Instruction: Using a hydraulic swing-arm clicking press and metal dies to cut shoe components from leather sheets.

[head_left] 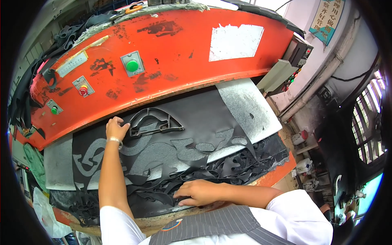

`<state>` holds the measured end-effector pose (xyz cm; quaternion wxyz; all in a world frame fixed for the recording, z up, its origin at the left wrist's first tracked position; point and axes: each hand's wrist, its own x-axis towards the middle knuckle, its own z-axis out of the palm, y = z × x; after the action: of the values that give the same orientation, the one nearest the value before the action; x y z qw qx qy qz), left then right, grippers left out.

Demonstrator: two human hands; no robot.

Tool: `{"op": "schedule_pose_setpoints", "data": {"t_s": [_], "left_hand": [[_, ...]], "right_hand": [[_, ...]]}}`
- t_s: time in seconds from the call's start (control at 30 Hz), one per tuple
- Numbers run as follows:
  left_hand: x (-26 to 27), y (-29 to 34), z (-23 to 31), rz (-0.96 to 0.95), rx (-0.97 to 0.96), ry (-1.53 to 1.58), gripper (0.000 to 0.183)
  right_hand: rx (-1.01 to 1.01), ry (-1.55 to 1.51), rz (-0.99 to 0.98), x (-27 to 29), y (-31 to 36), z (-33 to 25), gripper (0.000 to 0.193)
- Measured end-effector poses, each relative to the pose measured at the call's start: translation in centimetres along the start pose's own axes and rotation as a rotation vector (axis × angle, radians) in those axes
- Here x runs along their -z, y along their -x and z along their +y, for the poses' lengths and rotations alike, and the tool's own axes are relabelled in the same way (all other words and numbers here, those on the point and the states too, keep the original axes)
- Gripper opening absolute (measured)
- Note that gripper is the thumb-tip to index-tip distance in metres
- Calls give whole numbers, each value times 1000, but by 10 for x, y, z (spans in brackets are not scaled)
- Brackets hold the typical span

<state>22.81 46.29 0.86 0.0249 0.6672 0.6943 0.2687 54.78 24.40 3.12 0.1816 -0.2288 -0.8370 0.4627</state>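
Observation:
A black metal cutting die (153,122), curved on top with a straight lower side, lies on a dark grey sheet (200,108). Beside the die's left end is my left hand (117,129), thumb apart from loosely bent fingers; whether the thumb touches the die I cannot tell. Cut-out openings in the sheet, several of them, show the pale board (253,108) beneath. My right hand (199,192) hovers over or rests on the dark scraps (228,165) along the near edge, its fingers spread and nothing visible in them.
A red press beam (179,49) with a green button (132,65) and a red knob (83,90) spans the far side, low over the sheet. At the right stands a control box (281,73). Dark offcuts (61,41) hang over the beam's left end.

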Motion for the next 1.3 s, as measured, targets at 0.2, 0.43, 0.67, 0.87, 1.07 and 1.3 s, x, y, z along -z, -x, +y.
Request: {"op": "schedule_pose_setpoints", "data": {"t_s": [0.2, 0.43, 0.67, 0.87, 1.07, 1.3], "left_hand": [[-32, -29, -7, -225, 99, 24, 20], [-4, 51, -19, 133, -108, 691, 22], [80, 188, 47, 443, 71, 781, 41], [79, 221, 138, 539, 80, 963, 40], [1, 218, 206, 135, 84, 1288, 66], [-54, 154, 181, -125, -104, 804, 47]], "right_hand": [[25, -31, 36, 4, 17, 1, 35], [-176, -343, 128, 6, 17, 0, 47], [-240, -418, 105, 4, -2, -20, 87], [39, -198, 406, -1, -41, -43, 111], [-93, -19, 868, 54, -38, -11, 73], [-244, 501, 365, 193, 7, 73, 63]]}}
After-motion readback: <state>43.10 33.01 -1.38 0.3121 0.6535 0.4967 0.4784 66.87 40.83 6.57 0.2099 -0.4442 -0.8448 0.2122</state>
